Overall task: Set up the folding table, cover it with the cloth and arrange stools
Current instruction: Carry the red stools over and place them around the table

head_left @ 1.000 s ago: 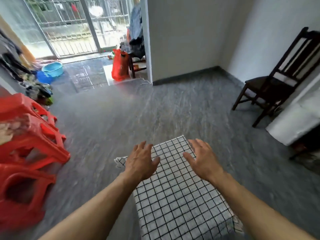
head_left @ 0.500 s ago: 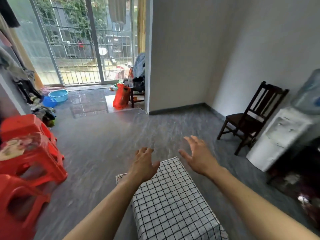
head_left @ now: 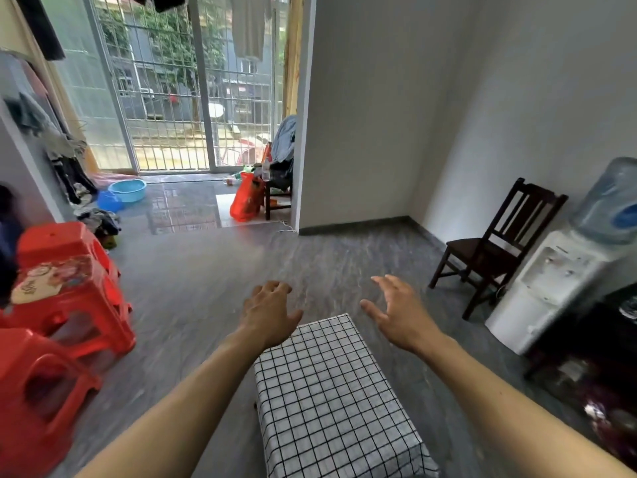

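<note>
Two empty hands, left (head_left: 270, 313), right (head_left: 400, 313), each grip released above checked cloth (head_left: 331, 391), grey floor (head_left: 213, 284), seemingly three red stools (head_left: 69, 288)

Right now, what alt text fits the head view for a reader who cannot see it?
Two bare hands, left hand and right hand, reach out open above a table under a checked cloth. Red plastic stools stand stacked at left; a dark wooden chair and a water dispenser at right.

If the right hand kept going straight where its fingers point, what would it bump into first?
Probably nothing soon. The right hand points over bare grey floor toward the white wall. The dark wooden chair sits off to the side. Depth is hard to judge.
</note>
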Motion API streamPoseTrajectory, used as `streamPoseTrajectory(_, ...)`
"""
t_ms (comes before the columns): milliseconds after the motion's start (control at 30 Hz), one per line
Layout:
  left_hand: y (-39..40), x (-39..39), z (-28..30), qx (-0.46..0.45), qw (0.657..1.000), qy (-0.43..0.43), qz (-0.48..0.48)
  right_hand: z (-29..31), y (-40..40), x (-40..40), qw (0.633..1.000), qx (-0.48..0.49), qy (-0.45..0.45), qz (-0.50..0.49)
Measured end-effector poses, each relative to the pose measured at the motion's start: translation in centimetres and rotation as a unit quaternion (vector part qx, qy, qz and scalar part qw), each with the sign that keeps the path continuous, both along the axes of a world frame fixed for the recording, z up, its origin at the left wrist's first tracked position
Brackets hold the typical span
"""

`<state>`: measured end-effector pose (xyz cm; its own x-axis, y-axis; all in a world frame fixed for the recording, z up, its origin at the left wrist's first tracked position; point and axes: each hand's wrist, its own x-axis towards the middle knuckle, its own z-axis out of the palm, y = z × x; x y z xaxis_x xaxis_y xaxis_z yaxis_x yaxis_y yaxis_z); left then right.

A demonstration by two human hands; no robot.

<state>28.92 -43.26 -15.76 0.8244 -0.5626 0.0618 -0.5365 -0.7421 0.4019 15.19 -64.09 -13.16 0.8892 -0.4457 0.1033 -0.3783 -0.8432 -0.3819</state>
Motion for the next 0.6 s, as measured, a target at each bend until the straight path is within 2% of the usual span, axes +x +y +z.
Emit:
streamPoseTrajectory(100, 0.5, -1.2, 0.6, 0.025, 1.000, -0.004, 0.015, -0.1, -0.5, -0.6, 1.000, 0.013, -0.011, 0.020)
streamPoseTrajectory(267, 2.9, -5.4, 0.4, 0.049, 0.997, 0.019, 0.061, -1.8, -0.7, -1.1, 0.996, -0.031, 0.016, 0.086)
streamPoseTrajectory(467, 11.0, -7.8, -1.2, 0.129, 0.981, 0.038, 0.142, -3.9, 4.9, 0.5, 0.985, -0.004, 0.014, 0.172)
streamPoseTrajectory(600, 16.4, -8.1, -1.7, 0.121, 0.974, 0.056, 0.184, -4.2, 9.4, 2.9, 0.975, -0.020, 0.011, 0.222)
